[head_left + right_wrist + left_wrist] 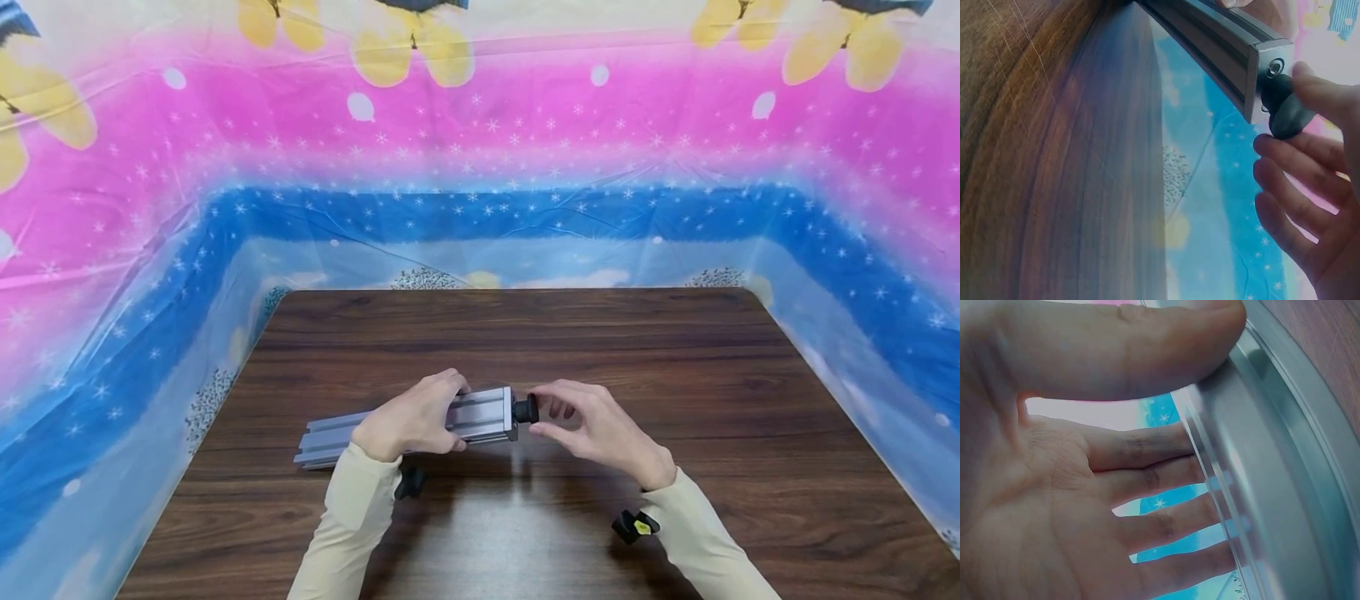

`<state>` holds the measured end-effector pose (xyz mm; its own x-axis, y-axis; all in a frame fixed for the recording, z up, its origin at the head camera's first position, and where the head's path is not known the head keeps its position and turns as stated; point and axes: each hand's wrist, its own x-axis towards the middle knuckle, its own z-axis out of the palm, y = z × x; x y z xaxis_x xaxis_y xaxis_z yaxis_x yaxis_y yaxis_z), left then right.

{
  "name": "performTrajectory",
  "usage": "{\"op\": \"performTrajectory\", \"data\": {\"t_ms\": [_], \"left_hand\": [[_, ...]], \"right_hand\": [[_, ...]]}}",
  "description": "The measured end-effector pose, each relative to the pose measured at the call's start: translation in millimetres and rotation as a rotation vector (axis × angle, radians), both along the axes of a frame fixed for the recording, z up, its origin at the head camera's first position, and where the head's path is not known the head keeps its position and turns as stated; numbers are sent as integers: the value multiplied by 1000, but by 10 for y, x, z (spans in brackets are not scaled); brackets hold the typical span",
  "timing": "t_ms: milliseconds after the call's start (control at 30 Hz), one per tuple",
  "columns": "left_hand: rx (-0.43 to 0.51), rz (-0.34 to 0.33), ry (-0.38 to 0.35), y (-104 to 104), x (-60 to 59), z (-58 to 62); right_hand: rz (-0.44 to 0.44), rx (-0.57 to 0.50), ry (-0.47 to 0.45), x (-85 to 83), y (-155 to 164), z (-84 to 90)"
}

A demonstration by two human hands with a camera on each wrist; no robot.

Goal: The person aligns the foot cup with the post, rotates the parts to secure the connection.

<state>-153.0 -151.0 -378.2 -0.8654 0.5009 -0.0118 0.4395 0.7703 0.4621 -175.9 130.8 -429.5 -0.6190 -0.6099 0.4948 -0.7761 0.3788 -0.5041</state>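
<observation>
A silver aluminium profile (483, 414) with grooves along its sides is held slightly tilted above the table. My left hand (412, 417) grips it near the middle, thumb along the near side and fingers on the far side. The left wrist view shows the thumb (1147, 350) pressed to the metal. A black knob (528, 409) sticks out from the profile's right end, beside a round hole in the end plate (1277, 67). My right hand (600, 429) holds this knob lightly between thumb and fingertips, the other fingers spread loosely below.
A dark wood-grain table (525, 333) lies beneath. Black devices (410, 482) sit at the cuffs of both pale sleeves, the right one with a yellow mark. A pink and blue printed cloth (480, 142) surrounds the table at the back and sides.
</observation>
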Motion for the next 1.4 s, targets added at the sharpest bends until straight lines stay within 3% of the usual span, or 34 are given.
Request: {"op": "performTrajectory", "data": {"t_ms": [533,700,800,1067,1200,1400], "left_hand": [[6,15,-28,25,-6,-26],[-8,10,-30,46,-5,-40],[-8,6,-26,53,-5,-41],[-5,-9,-19,34,-7,-45],[-4,-17,-26,35,-15,-49],[5,-20,-25,37,-17,-45]], "right_hand": [[-247,40,-98,52,-158,-57],[-275,95,-112,66,-130,-66],[-238,119,-118,71,-70,-46],[43,29,-75,30,65,-15],[47,16,-34,15,58,-17],[15,27,-49,5,40,-21]]}}
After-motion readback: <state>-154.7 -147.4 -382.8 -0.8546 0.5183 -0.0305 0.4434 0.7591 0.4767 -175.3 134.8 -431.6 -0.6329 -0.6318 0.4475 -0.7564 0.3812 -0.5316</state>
